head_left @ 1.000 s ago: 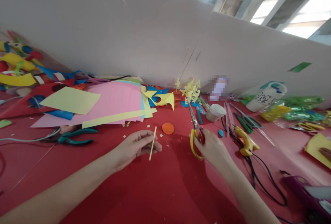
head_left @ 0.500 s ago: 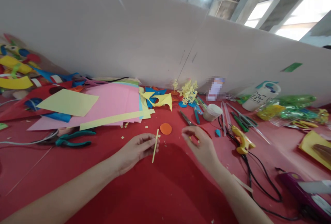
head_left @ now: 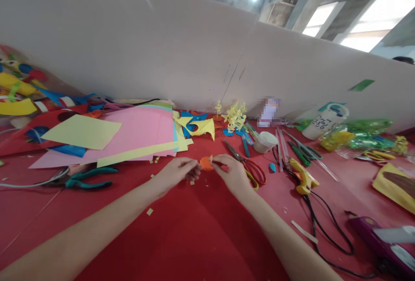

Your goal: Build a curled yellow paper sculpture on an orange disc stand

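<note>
My left hand (head_left: pixel 177 170) and my right hand (head_left: pixel 231 173) meet fingertip to fingertip over the red tabletop (head_left: pixel 201 229). Between them is a small orange paper disc (head_left: pixel 205 164). My left fingers are pinched at its left edge. My right fingers are pinched at its right edge, where the short tip of a yellow paper strip (head_left: pixel 211 158) sticks up; the rest of the strip is hidden. Scissors (head_left: pixel 251 169) with yellow and red handles lie on the table just right of my right hand, not held.
Pink and yellow paper sheets (head_left: pixel 129 136) are stacked at the back left, with teal pliers (head_left: pixel 89 178) in front. A yellow glue gun (head_left: pixel 303 176) with a black cord, a tape roll (head_left: pixel 264 142), a white bottle (head_left: pixel 326 121) and a purple tool (head_left: pixel 379 235) lie to the right. A pale wall runs behind.
My right hand set the scissors down on the table and moved left to the orange disc. My left hand carried the yellow strip forward to the disc, where both hands now meet.
</note>
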`<state>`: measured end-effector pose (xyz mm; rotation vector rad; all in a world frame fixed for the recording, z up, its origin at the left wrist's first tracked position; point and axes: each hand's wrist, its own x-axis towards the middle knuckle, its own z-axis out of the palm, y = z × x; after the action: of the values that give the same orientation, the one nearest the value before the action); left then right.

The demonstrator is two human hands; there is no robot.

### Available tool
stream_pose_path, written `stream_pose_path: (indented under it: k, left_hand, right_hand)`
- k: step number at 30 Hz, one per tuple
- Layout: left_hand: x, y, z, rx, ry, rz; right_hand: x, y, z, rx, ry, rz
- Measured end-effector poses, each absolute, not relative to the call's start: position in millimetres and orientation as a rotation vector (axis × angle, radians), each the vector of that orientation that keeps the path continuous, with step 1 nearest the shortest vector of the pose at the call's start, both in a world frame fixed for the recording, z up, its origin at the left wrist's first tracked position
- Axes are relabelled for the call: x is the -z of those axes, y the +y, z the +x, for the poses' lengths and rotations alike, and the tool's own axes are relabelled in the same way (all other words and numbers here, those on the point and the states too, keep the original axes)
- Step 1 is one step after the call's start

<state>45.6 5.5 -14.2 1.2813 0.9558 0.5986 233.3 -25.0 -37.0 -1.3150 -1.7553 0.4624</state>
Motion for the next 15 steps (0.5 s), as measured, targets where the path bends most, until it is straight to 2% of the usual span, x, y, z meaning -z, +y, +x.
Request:
stream_pose_path:
  k: [5,15]
  left_hand:
    - [23.4,24.4,59.5,-0.793,1.024,1.94]
    - [36.6,31.3,70.5,-0.774,1.014,2.004]
  right_hand:
    - [49.3,-9.7,239.0,-0.731,-1.581,-1.401]
    - [56.3,-6.4,232.2,-0.728,-1.623,-1.41]
